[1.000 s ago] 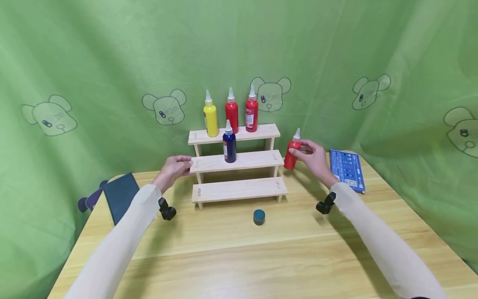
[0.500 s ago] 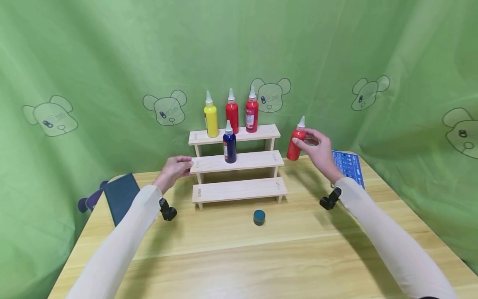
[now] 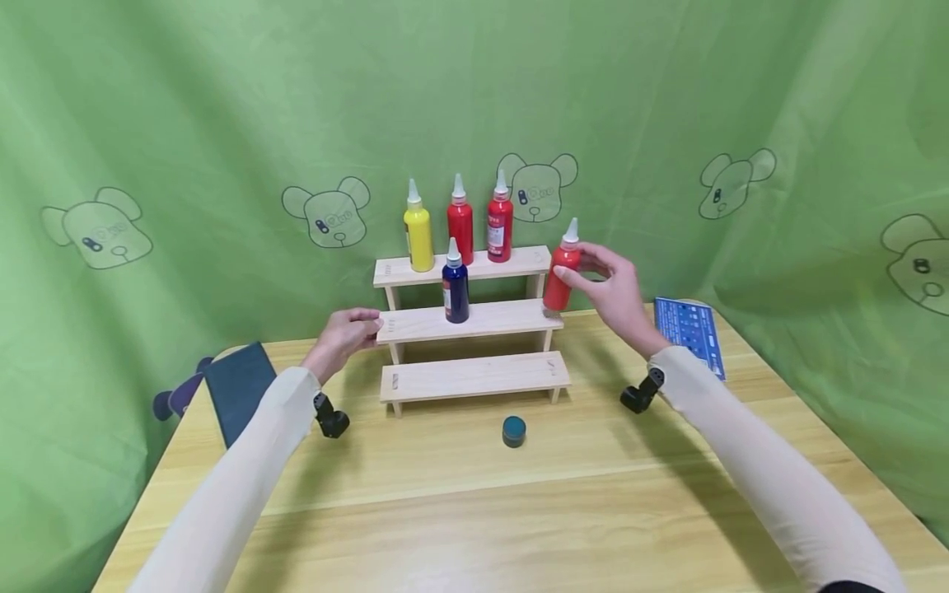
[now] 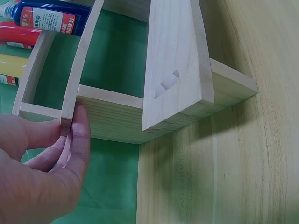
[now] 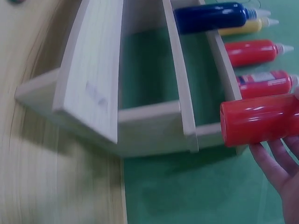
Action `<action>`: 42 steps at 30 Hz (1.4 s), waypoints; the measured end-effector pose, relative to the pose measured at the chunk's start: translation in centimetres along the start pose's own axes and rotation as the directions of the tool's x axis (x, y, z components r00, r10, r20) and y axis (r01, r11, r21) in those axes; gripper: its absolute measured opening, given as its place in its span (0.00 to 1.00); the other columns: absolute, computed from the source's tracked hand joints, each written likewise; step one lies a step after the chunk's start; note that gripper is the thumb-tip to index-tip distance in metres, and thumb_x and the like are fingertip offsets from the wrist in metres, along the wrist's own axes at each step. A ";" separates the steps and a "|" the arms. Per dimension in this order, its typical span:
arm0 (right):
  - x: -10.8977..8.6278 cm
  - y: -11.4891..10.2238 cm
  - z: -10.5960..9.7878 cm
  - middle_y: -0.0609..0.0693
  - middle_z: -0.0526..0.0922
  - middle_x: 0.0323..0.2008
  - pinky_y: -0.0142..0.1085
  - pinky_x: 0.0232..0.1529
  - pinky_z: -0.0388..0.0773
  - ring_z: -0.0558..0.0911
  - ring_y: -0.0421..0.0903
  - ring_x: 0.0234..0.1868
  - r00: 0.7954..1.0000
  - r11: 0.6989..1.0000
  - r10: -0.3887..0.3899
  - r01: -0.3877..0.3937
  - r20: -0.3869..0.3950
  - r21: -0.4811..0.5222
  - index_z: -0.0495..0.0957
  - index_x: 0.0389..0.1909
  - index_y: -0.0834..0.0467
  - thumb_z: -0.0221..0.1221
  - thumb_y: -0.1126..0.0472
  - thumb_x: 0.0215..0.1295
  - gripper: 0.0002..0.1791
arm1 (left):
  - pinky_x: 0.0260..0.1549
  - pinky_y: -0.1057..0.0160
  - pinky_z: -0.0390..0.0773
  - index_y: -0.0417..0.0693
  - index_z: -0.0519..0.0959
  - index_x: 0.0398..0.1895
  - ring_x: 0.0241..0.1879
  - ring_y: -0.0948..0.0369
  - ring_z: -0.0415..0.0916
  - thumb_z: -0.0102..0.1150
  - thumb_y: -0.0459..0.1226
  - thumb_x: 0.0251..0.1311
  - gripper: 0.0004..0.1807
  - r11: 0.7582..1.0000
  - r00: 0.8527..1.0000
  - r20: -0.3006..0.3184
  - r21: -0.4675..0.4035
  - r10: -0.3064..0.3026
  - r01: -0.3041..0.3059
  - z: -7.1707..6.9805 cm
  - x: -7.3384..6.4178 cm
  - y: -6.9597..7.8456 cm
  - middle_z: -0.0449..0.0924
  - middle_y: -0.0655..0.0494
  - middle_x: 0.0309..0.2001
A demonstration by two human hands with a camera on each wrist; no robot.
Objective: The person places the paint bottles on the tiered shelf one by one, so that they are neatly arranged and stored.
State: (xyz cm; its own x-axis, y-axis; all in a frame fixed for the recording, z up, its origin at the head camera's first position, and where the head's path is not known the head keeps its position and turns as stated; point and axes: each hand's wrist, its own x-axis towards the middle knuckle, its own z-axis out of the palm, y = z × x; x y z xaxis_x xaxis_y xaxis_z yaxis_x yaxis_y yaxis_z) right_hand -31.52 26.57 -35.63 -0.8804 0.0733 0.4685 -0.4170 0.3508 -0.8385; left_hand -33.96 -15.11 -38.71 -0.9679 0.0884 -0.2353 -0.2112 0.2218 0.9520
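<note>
Between its thumb and fingers my right hand (image 3: pixel 614 288) holds a red paint bottle (image 3: pixel 562 278) with a white nozzle, nearly upright at the right end of the middle shelf. In the right wrist view a gap shows between the bottle's base (image 5: pixel 229 123) and the middle board. My left hand (image 3: pixel 347 338) pinches the left end of the middle board of a three-step wooden stand (image 3: pixel 474 375); the left wrist view shows thumb and fingers on that board's edge (image 4: pixel 67 112). A dark blue bottle (image 3: pixel 455 292) stands on the middle step. A yellow bottle (image 3: pixel 419 239) and two red bottles (image 3: pixel 500 231) stand on top.
A small teal-lidded jar (image 3: pixel 514 431) sits on the table in front of the stand. Left lies a dark flat book (image 3: pixel 240 387), and right a blue printed box (image 3: pixel 691 333). A green curtain (image 3: pixel 474 91) hangs close behind the stand.
My right hand has lifted the red bottle from low beside the stand, then carried it left to the middle step's right end. The left hand keeps its place on the board.
</note>
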 end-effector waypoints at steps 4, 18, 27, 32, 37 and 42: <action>0.1 -0.3 0.9 0.52 0.85 0.57 0.27 0.56 0.83 0.82 0.42 0.55 0.999 1.000 0.006 -0.006 0.034 0.008 0.80 0.66 0.54 0.72 0.54 0.67 0.28 | 0.49 0.69 0.87 0.33 0.70 0.73 0.39 0.62 0.79 0.55 0.29 0.75 0.25 1.000 1.000 0.003 -0.006 -0.007 0.007 0.1 -0.1 0.0 0.75 0.35 0.65; 0.4 -1.2 5.1 0.54 0.86 0.55 0.34 0.57 0.81 0.83 0.45 0.52 0.993 0.999 -0.022 0.017 0.117 0.044 0.82 0.64 0.53 0.72 0.54 0.67 0.26 | 0.61 0.64 0.82 0.35 0.59 0.80 0.46 0.63 0.79 0.44 0.31 0.81 0.27 0.971 0.986 0.162 -0.230 -0.036 0.073 -1.0 -0.3 -0.2 0.74 0.43 0.65; 0.4 -1.4 7.0 0.54 0.86 0.54 0.35 0.53 0.83 0.85 0.46 0.48 0.990 0.998 -0.041 0.035 0.134 0.046 0.83 0.62 0.54 0.73 0.55 0.65 0.25 | 0.62 0.63 0.82 0.37 0.62 0.79 0.41 0.64 0.79 0.53 0.29 0.77 0.30 0.983 0.989 0.144 -0.172 -0.044 0.068 -0.9 -0.4 -0.1 0.79 0.53 0.50; 0.6 -1.4 7.6 0.57 0.87 0.54 0.38 0.57 0.83 0.85 0.49 0.49 0.989 0.999 -0.020 0.016 0.147 0.027 0.82 0.63 0.56 0.73 0.55 0.65 0.26 | 0.49 0.69 0.85 0.36 0.62 0.78 0.37 0.64 0.78 0.55 0.28 0.75 0.31 0.989 0.992 0.126 -0.144 -0.023 0.041 -0.8 -0.5 0.0 0.79 0.52 0.47; 0.6 -1.2 8.0 0.63 0.85 0.56 0.43 0.61 0.82 0.84 0.56 0.54 0.986 1.000 0.000 -0.004 0.165 0.023 0.79 0.66 0.61 0.71 0.61 0.67 0.27 | 0.46 0.70 0.85 0.36 0.63 0.78 0.36 0.64 0.78 0.55 0.28 0.75 0.30 0.991 0.994 0.110 -0.132 -0.019 0.034 -0.7 -0.6 0.0 0.79 0.52 0.47; 0.5 -1.0 8.3 0.62 0.85 0.58 0.43 0.62 0.82 0.84 0.58 0.57 0.985 1.000 -0.011 0.006 0.172 0.025 0.79 0.66 0.61 0.71 0.61 0.68 0.27 | 0.49 0.69 0.85 0.35 0.62 0.78 0.37 0.65 0.78 0.55 0.27 0.75 0.31 0.991 0.994 0.104 -0.127 -0.019 0.032 -0.8 -0.6 0.0 0.78 0.50 0.51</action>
State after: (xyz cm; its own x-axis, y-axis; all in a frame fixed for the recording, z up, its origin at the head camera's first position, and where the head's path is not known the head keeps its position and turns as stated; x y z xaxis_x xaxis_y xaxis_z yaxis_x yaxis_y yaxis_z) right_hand -33.44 18.52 -36.84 -0.9016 -0.0922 0.4225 -0.4282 0.3276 -0.8422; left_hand -33.47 -15.90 -38.46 -0.9443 0.1845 -0.2725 -0.2580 0.0990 0.9611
